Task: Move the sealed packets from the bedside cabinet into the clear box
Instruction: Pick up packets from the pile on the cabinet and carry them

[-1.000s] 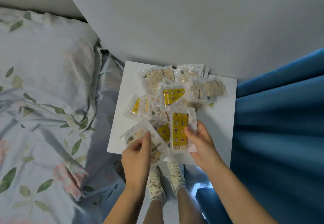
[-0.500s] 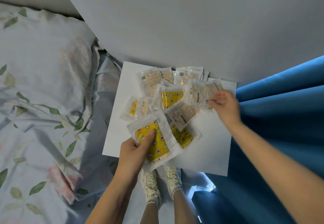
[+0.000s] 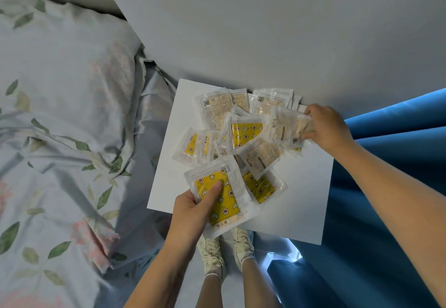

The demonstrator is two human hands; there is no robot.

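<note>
1. Between the two hands, on the white cabinet top [image 3: 301, 199], loose packets [image 3: 243, 134] lie scattered.
2. Left hand [image 3: 193, 208] pinches a yellow packet [image 3: 224, 201] at the near edge; right hand [image 3: 325, 126] grasps a pale packet [image 3: 287, 126], long axis crosswise.
3. No clear box is visible.

Since a second ago the right hand [image 3: 324, 128] has left the yellow packet [image 3: 222, 199] and grips a beige packet [image 3: 288, 128].
</note>
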